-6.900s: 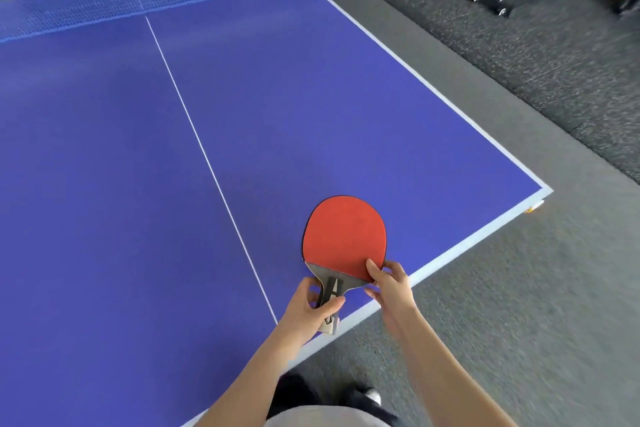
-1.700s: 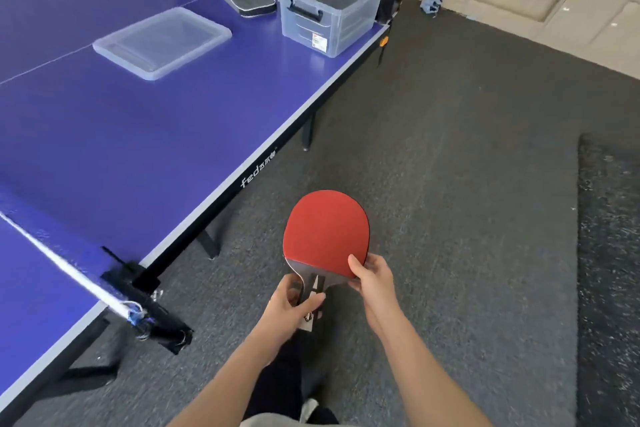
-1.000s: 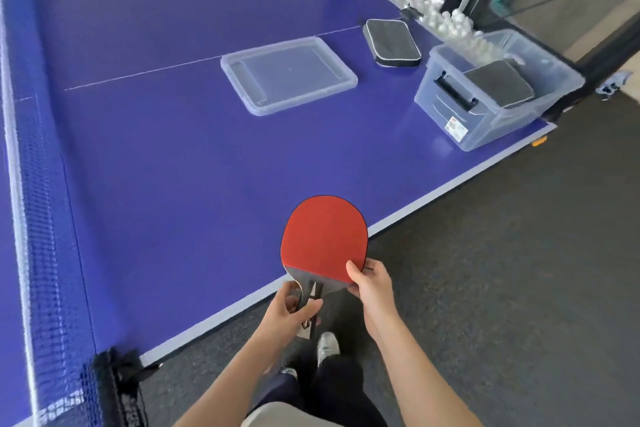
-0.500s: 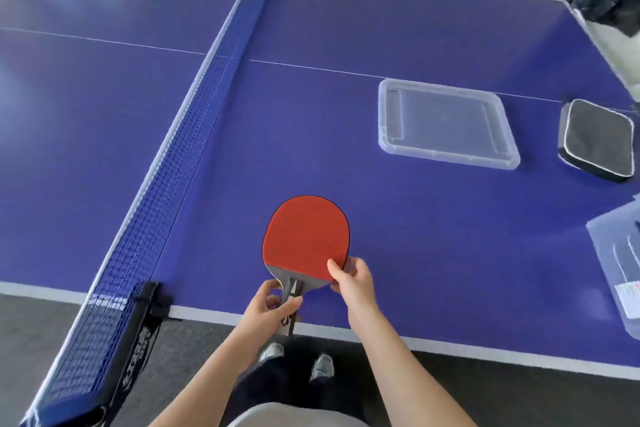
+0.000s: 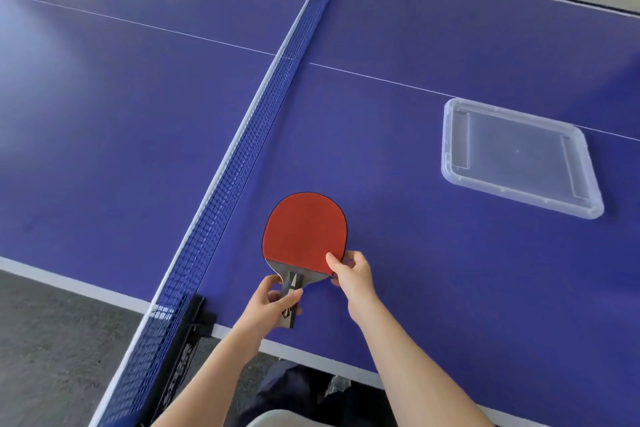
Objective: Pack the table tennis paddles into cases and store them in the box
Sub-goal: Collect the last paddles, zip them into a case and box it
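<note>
1. Head view looks down on a blue desk (image 5: 450,270) with white lines, split by a blue net (image 5: 242,135) running from the near edge to the far edge.
2. Both bare forearms reach up from the bottom of the view, over the near edge of the desk, just right of the net.
3. A paddle (image 5: 304,230) with a red face is held flat-side up above the desk, head pointing away from the person, handle toward them.
4. The left hand (image 5: 268,305) has its grip clenched round the paddle's handle; the thumb lies across the top of the handle and the fingers curl under it.
5. The right hand (image 5: 351,272) has its grip pinched on the paddle's near right edge, thumb on the red face, the other fingers behind the blade.
6. The handle is dark with a pale stripe, and its butt end sticks out below the left hand.
7. A clear plastic lid (image 5: 519,156) lies flat on the desk, well apart from the paddle, to the right and farther away.
8. The lid sits just on the near side of the white centre line.
9. A black net clamp (image 5: 188,326) grips the near desk edge, left of the left hand.
10. Grey carpet (image 5: 52,340) shows below the desk at lower left; dark trousers and a shoe show between the forearms.
</note>
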